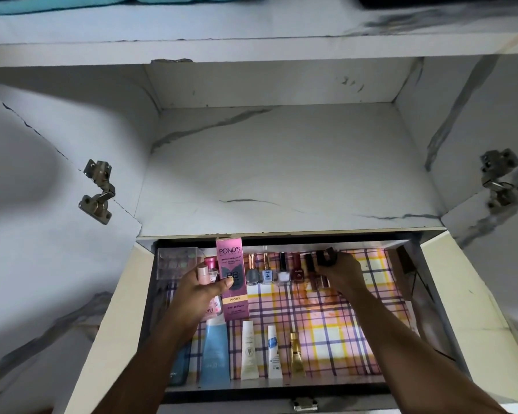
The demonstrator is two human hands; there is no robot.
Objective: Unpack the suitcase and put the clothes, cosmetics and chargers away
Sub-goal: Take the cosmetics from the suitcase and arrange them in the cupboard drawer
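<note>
An open drawer [431, 324] lined with pink and yellow checked paper holds cosmetics. My left hand [198, 291] grips an upright pink Pond's box [233, 276] together with small pink bottles [207, 268]. My right hand [340, 271] is closed on a small dark item [326, 256] at the back of the drawer, beside a row of nail polish bottles [277, 271]. Several tubes [248, 354] lie along the drawer's front, with a blue tube [215, 354] at the left. A clear compartment case [177, 261] sits in the back left corner.
Above the drawer is a bare marble-patterned shelf [281, 174] inside the wardrobe, with open doors and metal hinges [97, 191] on both sides. A higher shelf carries folded turquoise cloth [126, 3]. The drawer's right half shows only liner paper.
</note>
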